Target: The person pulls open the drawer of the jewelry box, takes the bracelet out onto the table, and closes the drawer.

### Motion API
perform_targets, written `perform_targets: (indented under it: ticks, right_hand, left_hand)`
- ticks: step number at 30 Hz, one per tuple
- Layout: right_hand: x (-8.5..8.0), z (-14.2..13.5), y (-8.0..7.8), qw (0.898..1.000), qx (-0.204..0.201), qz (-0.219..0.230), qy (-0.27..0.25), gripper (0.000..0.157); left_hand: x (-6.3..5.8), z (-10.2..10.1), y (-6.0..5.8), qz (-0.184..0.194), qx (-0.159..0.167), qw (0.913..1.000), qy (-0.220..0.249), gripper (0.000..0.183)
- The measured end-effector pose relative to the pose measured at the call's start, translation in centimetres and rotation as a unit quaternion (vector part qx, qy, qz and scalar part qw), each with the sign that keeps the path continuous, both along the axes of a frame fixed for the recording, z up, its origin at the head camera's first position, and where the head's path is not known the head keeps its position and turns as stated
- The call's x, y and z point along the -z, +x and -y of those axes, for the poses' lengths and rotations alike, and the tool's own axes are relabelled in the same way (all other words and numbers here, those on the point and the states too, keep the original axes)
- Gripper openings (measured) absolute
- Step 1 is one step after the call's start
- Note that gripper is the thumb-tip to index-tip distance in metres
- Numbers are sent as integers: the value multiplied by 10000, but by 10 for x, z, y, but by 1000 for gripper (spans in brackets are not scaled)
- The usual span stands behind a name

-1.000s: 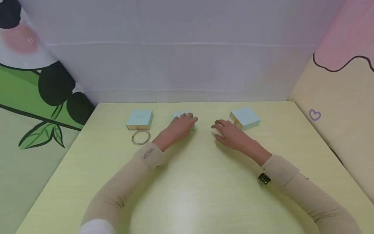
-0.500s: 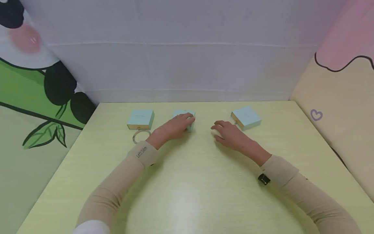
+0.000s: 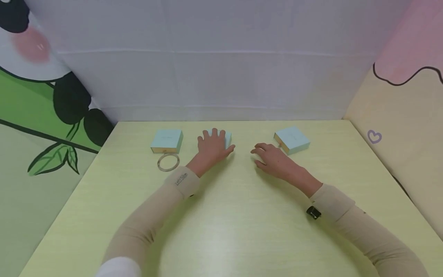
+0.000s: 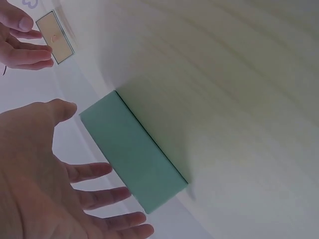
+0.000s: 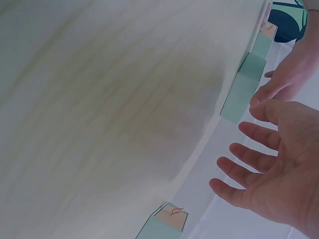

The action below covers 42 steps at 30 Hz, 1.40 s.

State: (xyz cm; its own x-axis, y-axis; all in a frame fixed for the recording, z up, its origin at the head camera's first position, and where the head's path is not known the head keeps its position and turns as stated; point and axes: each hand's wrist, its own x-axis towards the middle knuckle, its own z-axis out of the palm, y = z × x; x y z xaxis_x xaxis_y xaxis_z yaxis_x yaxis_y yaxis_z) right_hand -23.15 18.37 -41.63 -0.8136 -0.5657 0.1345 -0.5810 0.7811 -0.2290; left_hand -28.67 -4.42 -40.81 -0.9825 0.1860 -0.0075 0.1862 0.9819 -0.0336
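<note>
My left hand [image 3: 212, 148] is spread over the middle mint-green box [image 4: 134, 152], fingers straight across its top. In the left wrist view the fingertips are right at the box's edge, and the thumb stands apart from them. The hand hides most of that box in the head view. My right hand [image 3: 273, 158] holds nothing, its fingers loosely bent, just left of and in front of the right mint box [image 3: 292, 139]. That box sits turned at an angle, its tan end with a small pull tab facing the hand.
A third mint box [image 3: 167, 141] with a tan front lies at the left. In front of it is a pale ring-shaped bangle [image 3: 168, 162]. A white cloth wall [image 3: 221, 84] rises behind the table's back edge, and printed panels stand at both sides.
The left hand first bends around the middle box's right side, then spreads its fingers flat over the top. The middle box appears slightly shifted. The right hand stays almost still.
</note>
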Motion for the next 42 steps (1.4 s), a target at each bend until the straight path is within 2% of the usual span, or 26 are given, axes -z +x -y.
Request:
perform_targets:
  ticks: [7, 13, 17, 22, 26, 28, 33, 37, 42]
  right_hand:
    - [0, 0, 1, 9999, -61, -73, -111, 35]
    - [-2, 1, 0, 10000, 32, 47, -46, 36]
    - [-2, 2, 0, 10000, 24, 37, -62, 36]
    - [-2, 2, -1, 9999, -44, 63, -113, 35]
    - [-2, 4, -3, 9999, -22, 122, -73, 35]
    - [-3, 5, -5, 9998, -18, 158, -87, 35]
    - [-6, 17, -16, 9993, -26, 305, -224, 34]
    - [-10, 33, -33, 9982, 78, 504, -321, 36]
    - [-12, 49, -58, 9944, 354, 889, -442, 37]
  left_hand:
    - [1, -5, -2, 97, -222, 9997, -84, 74]
    - [0, -3, -2, 120, -45, 9999, 103, 55]
    - [-3, 8, -3, 291, 479, 9971, 513, 47]
    - [0, 25, -13, 334, 1363, 9856, 938, 46]
    - [4, 36, -21, 349, 2018, 9734, 1030, 42]
    - [5, 39, -23, 379, 2168, 9704, 994, 45]
    - [5, 42, -24, 663, 1964, 9755, 734, 61]
    - [6, 39, -21, 858, 1885, 9770, 502, 62]
    - [8, 33, -16, 635, 1941, 9789, 124, 61]
